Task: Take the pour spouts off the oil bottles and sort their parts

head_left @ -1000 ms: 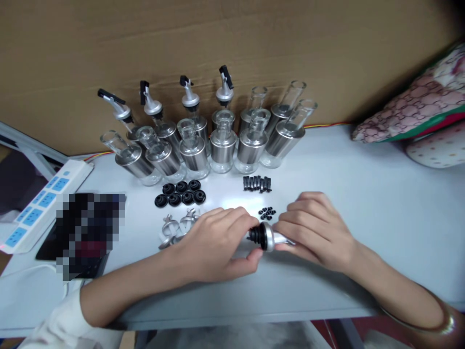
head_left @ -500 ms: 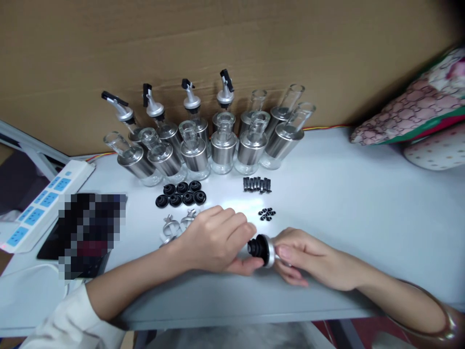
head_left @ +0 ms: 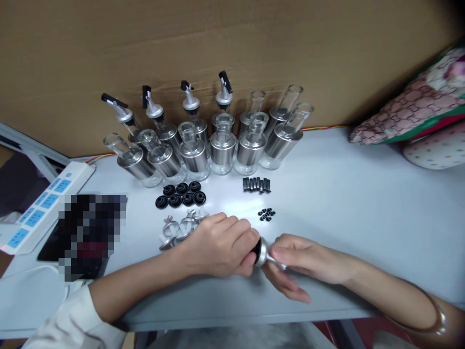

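Note:
Close to the table's front edge, my left hand [head_left: 227, 247] wraps round the black stopper end of a pourer spout [head_left: 262, 253]. The stopper is mostly hidden in that fist; the silvery collar and thin spout point right. My right hand [head_left: 298, 259] pinches the spout between thumb and index finger, its other fingers loosely extended below. Silvery spout tops [head_left: 178, 229] lie left of my left hand, partly covered by it. Beyond them are several black ribbed stoppers [head_left: 181, 195]. Small black levers [head_left: 256, 184] and tiny black caps [head_left: 266, 214] sit in groups beyond my hands.
Two rows of glass bottles with steel sleeves [head_left: 222, 148] stand at the back; several back ones carry pourers with black levers [head_left: 152, 106]. A power strip [head_left: 41, 206] and a dark, partly blurred device [head_left: 87, 232] lie left. A patterned fabric item [head_left: 407, 109] rests at right.
My left hand has moved right and closed round the black stopper, which showed between my hands before. The fingers of my right hand have shifted, with the lower ones stretched out further.

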A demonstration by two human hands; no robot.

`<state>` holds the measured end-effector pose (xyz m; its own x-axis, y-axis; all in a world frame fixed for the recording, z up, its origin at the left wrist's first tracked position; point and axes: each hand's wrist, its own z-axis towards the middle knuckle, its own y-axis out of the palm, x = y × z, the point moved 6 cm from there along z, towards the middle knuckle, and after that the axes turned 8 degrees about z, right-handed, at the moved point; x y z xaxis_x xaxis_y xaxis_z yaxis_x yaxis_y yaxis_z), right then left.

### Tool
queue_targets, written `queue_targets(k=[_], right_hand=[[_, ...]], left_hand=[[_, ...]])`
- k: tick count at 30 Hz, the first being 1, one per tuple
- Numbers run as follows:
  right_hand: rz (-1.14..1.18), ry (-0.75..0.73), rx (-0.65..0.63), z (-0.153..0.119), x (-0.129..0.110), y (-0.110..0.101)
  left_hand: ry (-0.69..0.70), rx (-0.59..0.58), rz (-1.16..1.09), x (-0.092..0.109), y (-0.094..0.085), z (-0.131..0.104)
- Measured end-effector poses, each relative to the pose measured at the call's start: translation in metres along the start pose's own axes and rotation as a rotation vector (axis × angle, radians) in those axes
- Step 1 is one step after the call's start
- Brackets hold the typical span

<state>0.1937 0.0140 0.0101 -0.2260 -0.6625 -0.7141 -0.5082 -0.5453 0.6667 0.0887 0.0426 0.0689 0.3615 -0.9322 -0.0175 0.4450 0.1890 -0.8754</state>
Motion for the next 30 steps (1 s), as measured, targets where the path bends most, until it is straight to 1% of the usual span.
queue_targets(k=[4, 8, 12, 15, 18, 22, 24, 27, 30], right_hand=[[0.044, 0.007, 0.051, 0.003, 0.001, -0.001], [0.061, -0.022, 0.031, 0.004, 0.003, 0.003], [0.009, -0.067, 0.037, 0.002, 0.002, 0.008], [-0.062, -0.103, 0.067, 0.001, -0.002, 0.009], [-0.216, -0.137, 0.125, 0.0, -0.009, 0.007], [-0.541, -0.204, 0.205, -0.003, -0.02, 0.006], [-0.725, -0.266, 0.243, -0.005, -0.026, 0.009], [-0.992, -0.387, 0.301, -0.008, -0.035, 0.015], [-1.177, -0.513, 0.331, -0.011, -0.042, 0.02]], left_hand=[[0.064, 0.061, 0.066, 0.0, -0.003, -0.001], [0.148, 0.124, 0.071, 0.0, -0.012, 0.002], [0.224, 0.089, 0.072, 0.001, -0.022, 0.006], [0.22, 0.044, 0.096, -0.001, -0.025, 0.009], [0.205, 0.015, 0.104, -0.004, -0.024, 0.011], [0.191, -0.01, 0.137, -0.006, -0.021, 0.011], [0.176, -0.021, 0.154, -0.006, -0.02, 0.011], [0.141, -0.002, 0.14, -0.007, -0.019, 0.01], [0.089, 0.008, 0.088, -0.009, -0.016, 0.01]])
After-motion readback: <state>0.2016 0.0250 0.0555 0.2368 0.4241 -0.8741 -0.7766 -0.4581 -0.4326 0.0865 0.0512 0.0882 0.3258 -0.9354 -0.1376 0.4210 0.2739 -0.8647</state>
